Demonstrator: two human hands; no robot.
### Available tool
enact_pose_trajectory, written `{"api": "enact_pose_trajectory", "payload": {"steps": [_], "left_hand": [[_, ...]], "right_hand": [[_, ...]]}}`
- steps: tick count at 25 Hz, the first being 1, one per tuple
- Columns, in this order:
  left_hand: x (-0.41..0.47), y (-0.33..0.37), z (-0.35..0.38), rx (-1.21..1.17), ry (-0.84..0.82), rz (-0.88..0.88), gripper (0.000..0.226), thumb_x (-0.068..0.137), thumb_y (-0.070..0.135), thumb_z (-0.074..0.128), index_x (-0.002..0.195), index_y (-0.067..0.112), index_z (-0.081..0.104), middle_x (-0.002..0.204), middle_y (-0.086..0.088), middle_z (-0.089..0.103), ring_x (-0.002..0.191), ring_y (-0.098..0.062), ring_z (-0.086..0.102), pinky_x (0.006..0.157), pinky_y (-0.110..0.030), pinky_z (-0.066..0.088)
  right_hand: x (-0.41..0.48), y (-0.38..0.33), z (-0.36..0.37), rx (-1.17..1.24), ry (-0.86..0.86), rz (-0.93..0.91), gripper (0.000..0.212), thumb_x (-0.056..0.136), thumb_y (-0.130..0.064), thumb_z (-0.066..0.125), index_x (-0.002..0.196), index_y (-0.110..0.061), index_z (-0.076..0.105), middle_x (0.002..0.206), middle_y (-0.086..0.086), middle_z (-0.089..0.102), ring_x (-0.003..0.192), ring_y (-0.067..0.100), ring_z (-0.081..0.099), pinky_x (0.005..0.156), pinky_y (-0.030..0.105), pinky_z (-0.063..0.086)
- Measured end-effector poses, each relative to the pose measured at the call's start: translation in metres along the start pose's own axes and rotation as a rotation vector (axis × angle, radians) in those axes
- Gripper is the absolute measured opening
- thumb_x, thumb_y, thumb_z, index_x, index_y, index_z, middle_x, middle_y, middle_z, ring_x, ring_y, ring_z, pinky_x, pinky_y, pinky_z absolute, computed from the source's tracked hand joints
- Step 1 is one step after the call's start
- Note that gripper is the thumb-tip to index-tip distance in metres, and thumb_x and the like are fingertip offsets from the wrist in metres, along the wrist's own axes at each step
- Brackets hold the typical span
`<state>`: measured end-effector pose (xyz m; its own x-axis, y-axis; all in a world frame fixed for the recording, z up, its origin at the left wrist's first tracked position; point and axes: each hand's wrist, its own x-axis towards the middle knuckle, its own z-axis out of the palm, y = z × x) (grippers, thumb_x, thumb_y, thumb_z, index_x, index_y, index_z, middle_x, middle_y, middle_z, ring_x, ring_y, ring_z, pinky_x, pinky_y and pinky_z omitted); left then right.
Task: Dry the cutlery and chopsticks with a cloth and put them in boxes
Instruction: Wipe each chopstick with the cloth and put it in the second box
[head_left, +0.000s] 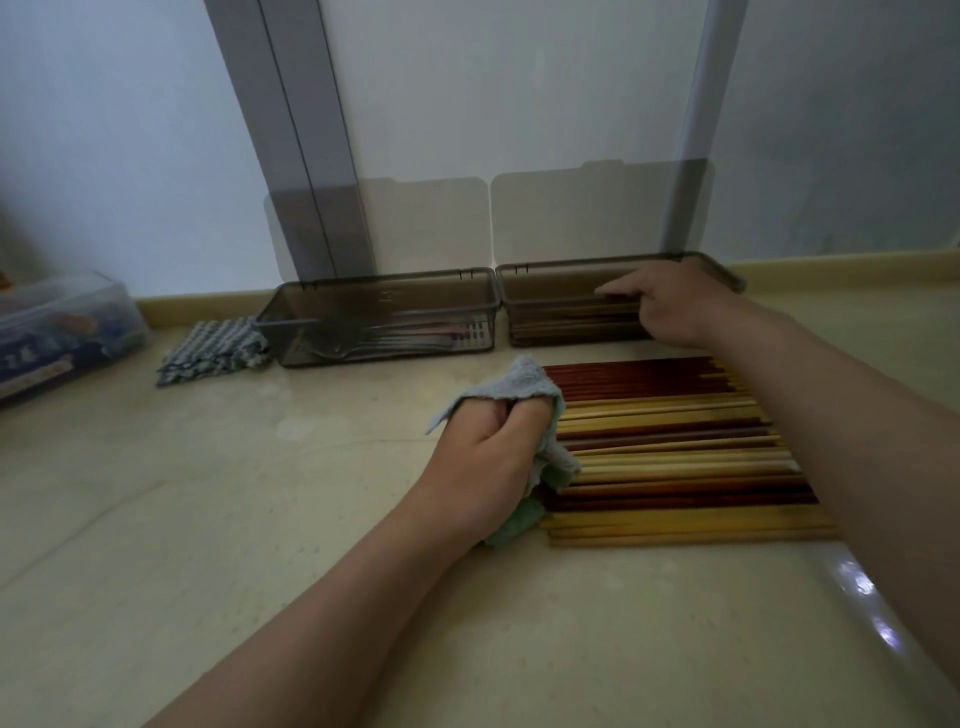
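Several wooden chopsticks (675, 452), dark red and pale yellow, lie side by side in a row on the counter. My left hand (483, 462) grips a light blue cloth (511, 387) at the left ends of the row. My right hand (670, 306) reaches into the right smoky plastic box (524, 283), where several chopsticks (571, 322) lie; the index finger points left, and I cannot tell whether the fingers hold a chopstick. The left box (291, 312) holds metal cutlery (384, 345). Both box lids (431, 223) stand open against the wall.
A checked grey cloth (208, 351) lies folded left of the boxes. A clear storage container (62, 332) sits at the far left. The wall and a grey frame (291, 130) rise directly behind the boxes. The counter edge (878, 623) runs along the lower right.
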<state>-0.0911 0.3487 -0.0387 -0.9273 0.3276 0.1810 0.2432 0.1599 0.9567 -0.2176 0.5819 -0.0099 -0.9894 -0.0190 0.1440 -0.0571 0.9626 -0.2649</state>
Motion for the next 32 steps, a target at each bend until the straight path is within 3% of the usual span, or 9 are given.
{"api": "enact_pose_trajectory", "payload": {"steps": [2,6,10,14,20,22,26,28,32], "left_hand": [[0.000,-0.001,0.000,-0.003,0.015,0.008,0.052,0.099,0.026,0.041,0.055,0.025,0.069,0.049,0.000,0.053,0.049,-0.012,0.049,0.050,-0.028,0.042],[-0.001,0.001,0.002,-0.012,0.039,-0.022,0.057,0.100,0.026,0.041,0.049,0.030,0.066,0.043,0.008,0.046,0.041,-0.006,0.041,0.045,-0.022,0.036],[-0.001,0.002,0.003,-0.039,0.086,-0.034,0.057,0.099,0.026,0.041,0.048,0.030,0.065,0.043,0.006,0.045,0.042,-0.009,0.042,0.047,-0.026,0.038],[0.001,0.001,0.002,-0.081,0.152,-0.051,0.055,0.099,0.027,0.042,0.049,0.022,0.063,0.042,0.002,0.041,0.038,-0.010,0.037,0.042,-0.024,0.035],[0.004,0.001,-0.001,-0.069,0.204,-0.076,0.055,0.099,0.027,0.042,0.049,0.025,0.065,0.040,0.007,0.042,0.036,-0.006,0.037,0.041,-0.023,0.034],[0.005,0.002,-0.001,-0.053,0.210,-0.082,0.056,0.099,0.027,0.041,0.050,0.032,0.066,0.040,0.008,0.043,0.037,-0.005,0.038,0.043,-0.024,0.035],[0.004,0.004,0.000,-0.052,0.232,-0.094,0.050,0.099,0.026,0.042,0.053,0.023,0.062,0.041,0.008,0.045,0.037,-0.004,0.040,0.044,-0.024,0.036],[0.003,0.005,0.000,-0.054,0.222,-0.093,0.055,0.099,0.026,0.041,0.049,0.031,0.064,0.040,0.008,0.044,0.037,-0.004,0.039,0.044,-0.024,0.035],[0.005,0.004,-0.001,-0.031,0.261,-0.094,0.057,0.100,0.027,0.040,0.050,0.032,0.066,0.039,0.009,0.045,0.037,-0.002,0.041,0.044,-0.022,0.037]], "right_hand": [[-0.008,-0.001,-0.003,0.067,0.050,-0.021,0.059,0.092,0.005,0.039,0.140,-0.024,0.058,0.149,0.008,0.051,0.138,0.028,0.043,0.115,0.034,0.031],[-0.042,-0.003,-0.015,0.046,0.263,-0.110,0.047,0.093,0.000,0.043,0.132,-0.016,0.063,0.131,0.012,0.061,0.124,0.031,0.053,0.107,0.046,0.043],[-0.086,-0.010,-0.012,0.078,0.052,-0.132,0.031,0.096,-0.012,0.050,0.116,-0.023,0.071,0.114,-0.002,0.068,0.107,0.017,0.060,0.095,0.032,0.046],[-0.103,-0.019,0.003,-0.038,-0.162,-0.175,0.014,0.094,-0.028,0.062,0.105,-0.033,0.066,0.105,-0.013,0.061,0.098,0.009,0.056,0.087,0.028,0.047],[-0.104,-0.021,0.003,-0.030,-0.211,-0.141,0.009,0.093,-0.031,0.066,0.101,-0.034,0.061,0.097,-0.017,0.053,0.087,0.002,0.050,0.072,0.023,0.040],[-0.104,-0.023,0.003,-0.027,-0.229,-0.121,0.010,0.094,-0.032,0.065,0.102,-0.033,0.060,0.099,-0.016,0.052,0.088,0.003,0.050,0.073,0.024,0.042],[-0.103,-0.026,0.003,-0.040,-0.289,-0.110,0.009,0.096,-0.031,0.060,0.105,-0.033,0.057,0.103,-0.013,0.049,0.096,0.008,0.050,0.085,0.028,0.044],[-0.103,-0.026,0.003,-0.034,-0.307,-0.117,0.006,0.097,-0.030,0.060,0.099,-0.033,0.055,0.102,-0.013,0.050,0.094,0.008,0.049,0.083,0.029,0.043],[-0.105,-0.023,0.002,0.070,-0.144,-0.200,0.014,0.097,-0.025,0.059,0.088,-0.034,0.053,0.091,-0.014,0.055,0.083,0.006,0.052,0.069,0.025,0.040]]}}
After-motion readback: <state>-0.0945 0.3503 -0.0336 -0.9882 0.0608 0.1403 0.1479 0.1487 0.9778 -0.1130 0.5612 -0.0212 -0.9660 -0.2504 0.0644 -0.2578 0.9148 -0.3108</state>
